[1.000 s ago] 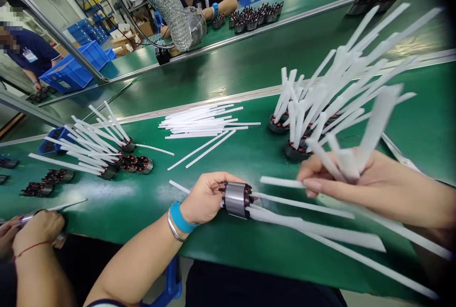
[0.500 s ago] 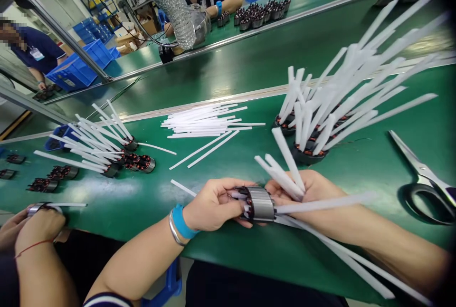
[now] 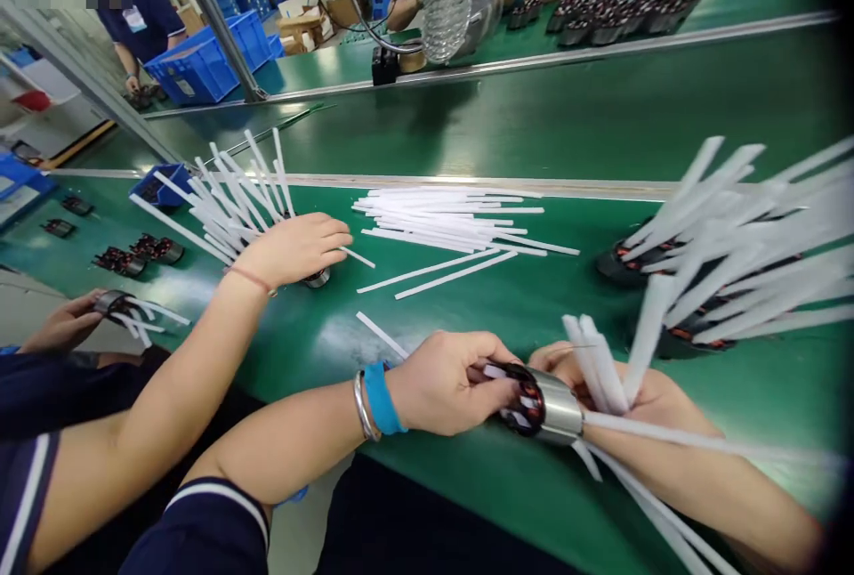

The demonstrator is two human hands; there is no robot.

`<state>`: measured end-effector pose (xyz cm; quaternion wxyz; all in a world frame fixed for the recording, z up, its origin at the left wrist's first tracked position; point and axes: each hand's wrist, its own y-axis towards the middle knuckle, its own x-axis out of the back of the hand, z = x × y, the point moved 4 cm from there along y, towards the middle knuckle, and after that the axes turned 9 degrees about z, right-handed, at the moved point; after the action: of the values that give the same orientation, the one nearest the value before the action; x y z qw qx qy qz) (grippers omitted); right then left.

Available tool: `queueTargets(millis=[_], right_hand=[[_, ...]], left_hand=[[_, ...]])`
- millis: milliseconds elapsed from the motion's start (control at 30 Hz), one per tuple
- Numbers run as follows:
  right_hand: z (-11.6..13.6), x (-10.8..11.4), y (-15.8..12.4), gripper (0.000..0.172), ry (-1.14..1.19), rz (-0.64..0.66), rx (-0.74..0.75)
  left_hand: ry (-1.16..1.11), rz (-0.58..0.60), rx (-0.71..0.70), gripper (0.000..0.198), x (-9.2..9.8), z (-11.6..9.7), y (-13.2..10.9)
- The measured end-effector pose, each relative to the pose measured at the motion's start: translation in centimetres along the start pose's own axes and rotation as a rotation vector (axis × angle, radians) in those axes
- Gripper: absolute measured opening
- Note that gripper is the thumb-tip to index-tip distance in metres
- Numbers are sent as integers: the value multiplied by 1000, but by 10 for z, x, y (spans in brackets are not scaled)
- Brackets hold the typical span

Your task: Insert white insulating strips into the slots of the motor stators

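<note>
Head view. Item: stator (image 3: 548, 406), metal ring with dark copper windings, low and centre-right over the near edge of the green table (image 3: 534, 299), between both hands. Left hand (image 3: 446, 384), blue wristband (image 3: 380, 397): grip closed on the stator's near end, fingers curled over the windings. Right hand (image 3: 644, 399): behind the far end, grip closed on a small bunch of white strips (image 3: 600, 368) that stand up between the fingers; longer strips already run out of the slots to the right, blurred. Step, as judged: seating strips in the stator's slots, part filled. A further strip calls for its end lined up with a free slot while the left hand keeps the ring from turning; which slots are free cannot be told. Also present: loose strips (image 3: 454, 221) in a flat pile mid-table, well apart; filled stators (image 3: 673, 339) bristling with strips at right; a co-worker's hand (image 3: 297, 246) resting on another strip-filled unit at left.
</note>
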<state>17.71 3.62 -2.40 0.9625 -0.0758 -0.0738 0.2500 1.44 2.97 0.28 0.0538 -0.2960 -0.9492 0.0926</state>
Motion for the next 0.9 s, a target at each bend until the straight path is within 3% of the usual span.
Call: queueTargets(millis=[167, 367, 567, 767, 900], right_hand=[[8, 3, -2, 28, 56, 91, -20], [6, 9, -4, 32, 4, 144, -4], [6, 9, -3, 47, 39, 106, -57], [3, 6, -3, 47, 144, 81, -151], [10, 13, 2, 44, 119, 84, -94]], left_hand=[[-75, 21, 12, 14, -2, 1, 2], [-175, 58, 31, 12, -5, 4, 1], [-272, 39, 64, 12, -7, 5, 2], [-333, 64, 73, 24, -10, 8, 3], [-379, 62, 34, 29, -9, 6, 3]])
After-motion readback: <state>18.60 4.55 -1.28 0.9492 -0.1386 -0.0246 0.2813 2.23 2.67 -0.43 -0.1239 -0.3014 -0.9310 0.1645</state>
